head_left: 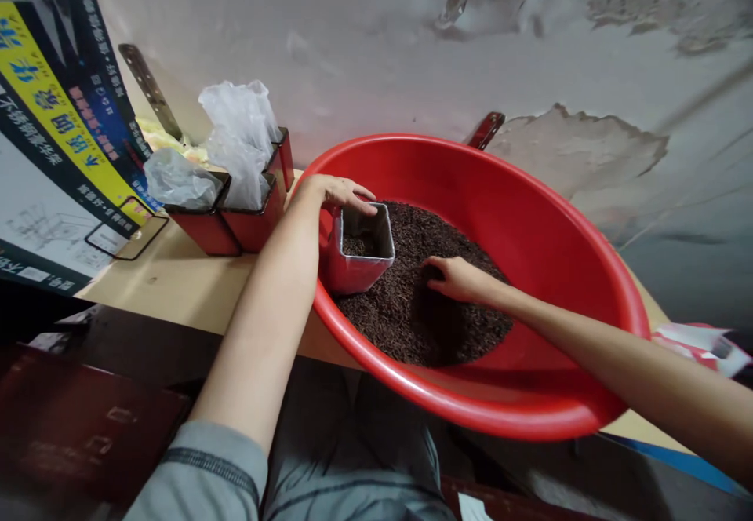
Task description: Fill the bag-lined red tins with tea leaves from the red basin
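Observation:
A large red basin (565, 270) holds a bed of dark brown granular material (405, 317). At the basin's left side a square red pot (356, 270) stands on the material, lined with clear plastic and partly filled with the same dark grains. My left hand (347, 193) grips the pot's back left rim, fingers bent over its edge. To the right of the pot, my right hand (456, 278) is just over the grains, its fingers curled together; whether anything is in them is hidden.
Red pots (203, 231) with plastic bags (241, 129) stand left of the basin on a wooden table (170, 293). A printed box (59, 129) leans at the far left. Behind is a peeling wall (365, 58); a red handle (487, 130) shows behind the basin.

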The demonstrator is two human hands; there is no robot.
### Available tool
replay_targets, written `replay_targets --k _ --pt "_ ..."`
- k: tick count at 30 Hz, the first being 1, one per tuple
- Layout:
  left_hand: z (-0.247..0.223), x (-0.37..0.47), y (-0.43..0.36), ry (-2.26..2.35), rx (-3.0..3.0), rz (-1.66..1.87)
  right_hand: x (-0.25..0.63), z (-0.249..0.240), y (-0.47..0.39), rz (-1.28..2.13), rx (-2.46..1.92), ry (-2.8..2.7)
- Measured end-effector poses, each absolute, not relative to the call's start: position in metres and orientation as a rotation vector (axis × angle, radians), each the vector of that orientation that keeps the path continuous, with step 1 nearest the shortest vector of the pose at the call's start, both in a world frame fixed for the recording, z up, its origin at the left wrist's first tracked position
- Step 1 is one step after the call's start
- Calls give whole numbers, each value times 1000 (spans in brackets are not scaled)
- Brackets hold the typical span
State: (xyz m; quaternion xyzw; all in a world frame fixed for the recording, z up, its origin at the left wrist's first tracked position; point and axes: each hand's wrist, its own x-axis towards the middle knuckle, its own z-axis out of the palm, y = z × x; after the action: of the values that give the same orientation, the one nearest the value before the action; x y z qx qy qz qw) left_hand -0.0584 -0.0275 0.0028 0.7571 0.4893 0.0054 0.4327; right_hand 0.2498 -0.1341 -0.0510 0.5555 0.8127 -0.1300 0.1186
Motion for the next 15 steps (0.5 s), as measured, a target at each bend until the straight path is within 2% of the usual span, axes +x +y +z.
replay_targets --k 9,15 --pt "4 -49 -29 1488 1935 133 175 61 -110 -509 1716 2773" --pt "0 -46 -25 1598 1819 132 124 72 -101 -414 1568 2900"
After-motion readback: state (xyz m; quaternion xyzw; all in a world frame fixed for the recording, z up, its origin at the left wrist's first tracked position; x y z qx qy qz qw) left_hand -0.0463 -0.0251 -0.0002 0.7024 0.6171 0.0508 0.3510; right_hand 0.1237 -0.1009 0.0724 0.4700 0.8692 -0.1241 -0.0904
